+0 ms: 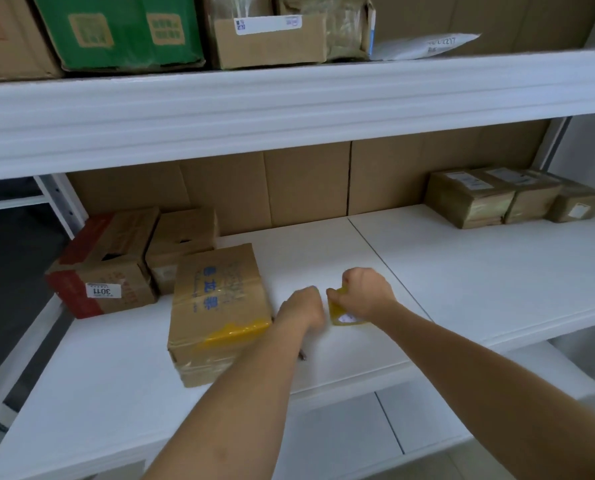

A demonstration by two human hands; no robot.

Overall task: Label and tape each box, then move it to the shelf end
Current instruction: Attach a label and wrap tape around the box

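Right of the taped box (pixel 219 306), the shelf (pixel 462 271) lies bare up to three stacked parcels (pixel 510 197); cartons (pixel 122 261) crowd behind it.

Matt brown cardboard box (pixel 219 306) just left of the left hand (pixel 303 311), wrapped in glossy clear and yellow plastic tape that crinkles at the near edge. Shiny translucent yellow tape roll (pixel 341 311) gripped in the right hand (pixel 367 292). Beneath both hands, smooth matt white shelf board (pixel 462 271); behind them, plain matt cardboard backing (pixel 306 181).
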